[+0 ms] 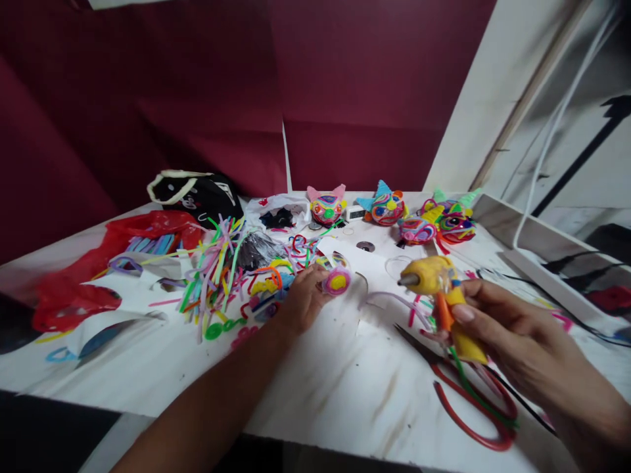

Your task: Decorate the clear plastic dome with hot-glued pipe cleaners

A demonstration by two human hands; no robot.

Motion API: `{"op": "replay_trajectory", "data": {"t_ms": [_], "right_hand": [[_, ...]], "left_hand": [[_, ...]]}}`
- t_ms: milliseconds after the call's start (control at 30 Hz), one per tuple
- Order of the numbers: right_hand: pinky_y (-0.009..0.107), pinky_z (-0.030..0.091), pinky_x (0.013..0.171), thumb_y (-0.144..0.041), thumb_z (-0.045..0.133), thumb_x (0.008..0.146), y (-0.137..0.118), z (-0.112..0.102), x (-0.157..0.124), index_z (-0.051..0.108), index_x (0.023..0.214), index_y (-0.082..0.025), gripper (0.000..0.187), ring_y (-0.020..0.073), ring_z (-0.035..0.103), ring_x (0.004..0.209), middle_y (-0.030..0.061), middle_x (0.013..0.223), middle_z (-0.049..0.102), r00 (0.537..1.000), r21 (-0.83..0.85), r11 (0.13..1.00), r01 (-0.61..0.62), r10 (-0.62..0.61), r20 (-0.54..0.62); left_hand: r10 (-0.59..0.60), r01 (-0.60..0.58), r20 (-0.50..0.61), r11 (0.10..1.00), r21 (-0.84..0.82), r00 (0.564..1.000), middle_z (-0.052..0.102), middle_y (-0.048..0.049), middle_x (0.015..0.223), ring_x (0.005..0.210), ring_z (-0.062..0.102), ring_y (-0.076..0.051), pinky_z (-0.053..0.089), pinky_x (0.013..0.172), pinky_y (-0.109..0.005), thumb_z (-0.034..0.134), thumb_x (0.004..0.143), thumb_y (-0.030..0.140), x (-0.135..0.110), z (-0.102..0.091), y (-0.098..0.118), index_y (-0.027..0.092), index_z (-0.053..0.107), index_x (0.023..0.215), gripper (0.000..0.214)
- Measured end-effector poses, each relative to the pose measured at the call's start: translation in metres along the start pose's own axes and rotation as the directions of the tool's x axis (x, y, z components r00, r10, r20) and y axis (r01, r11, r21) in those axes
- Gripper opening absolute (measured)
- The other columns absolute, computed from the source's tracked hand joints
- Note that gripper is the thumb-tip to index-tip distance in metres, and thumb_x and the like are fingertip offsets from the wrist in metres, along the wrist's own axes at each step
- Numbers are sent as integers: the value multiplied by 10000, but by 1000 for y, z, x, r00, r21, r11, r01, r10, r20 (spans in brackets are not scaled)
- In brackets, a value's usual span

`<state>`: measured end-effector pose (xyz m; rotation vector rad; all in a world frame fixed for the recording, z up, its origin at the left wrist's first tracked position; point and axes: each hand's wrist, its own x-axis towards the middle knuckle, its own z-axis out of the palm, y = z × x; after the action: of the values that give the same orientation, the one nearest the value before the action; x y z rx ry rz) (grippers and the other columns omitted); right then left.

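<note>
My left hand [305, 299] has its fingers closed on a small round piece with a yellow centre and a pink fuzzy rim [338, 282], which looks like a coiled pipe-cleaner disc. In my right hand [515, 335] is a yellow glue gun [431, 276], its nozzle pointing left and a finger near the orange trigger [444, 312]. Red-handled scissors [486, 430] lie on the table below the glue gun, partly covered by a green pipe cleaner. Bunched pipe cleaners [217, 263] in many colours lie to the left of my left hand.
Along the back stand a pink-eared ball figure [328, 207], a blue-eared one [387, 207] and other colourful ones. A red plastic bag [93, 263] and a black bag [211, 197] are at left. A white tray [566, 295] with cables runs along the right.
</note>
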<state>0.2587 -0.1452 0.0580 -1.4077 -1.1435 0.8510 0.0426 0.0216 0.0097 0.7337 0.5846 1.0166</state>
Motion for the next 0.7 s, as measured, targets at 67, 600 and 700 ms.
{"op": "replay_trajectory", "data": {"t_ms": [67, 600, 700], "right_hand": [[223, 499, 469, -452, 823, 653, 8, 3, 3, 619, 930, -283, 384, 150, 588, 598, -4, 737, 605, 991, 88, 996, -26, 37, -125], [351, 560, 621, -370, 674, 779, 41, 22, -13, 466, 959, -333, 277, 249, 668, 790, 39, 969, 654, 976, -331, 935, 127, -177, -127], [363, 558, 647, -391, 578, 866, 50, 21, -18, 505, 1045, -351, 197, 252, 674, 793, 34, 922, 676, 989, -404, 904, 143, -144, 26]], "left_hand": [[16, -17, 17, 999, 48, 1000, 532, 30, 675, 668, 540, -130, 509, 693, -304, 715, 620, 172, -2, 2, 1, 174, 539, 669, 183], [189, -195, 48, 928, 318, 981, 526, 29, 553, 560, 443, -99, 336, 551, -231, 703, 577, 170, -9, 8, -12, 172, 593, 562, 111], [203, -208, 54, 911, 355, 978, 537, 24, 560, 574, 450, -107, 341, 560, -239, 716, 571, 178, -11, 9, -12, 175, 596, 557, 121]]}}
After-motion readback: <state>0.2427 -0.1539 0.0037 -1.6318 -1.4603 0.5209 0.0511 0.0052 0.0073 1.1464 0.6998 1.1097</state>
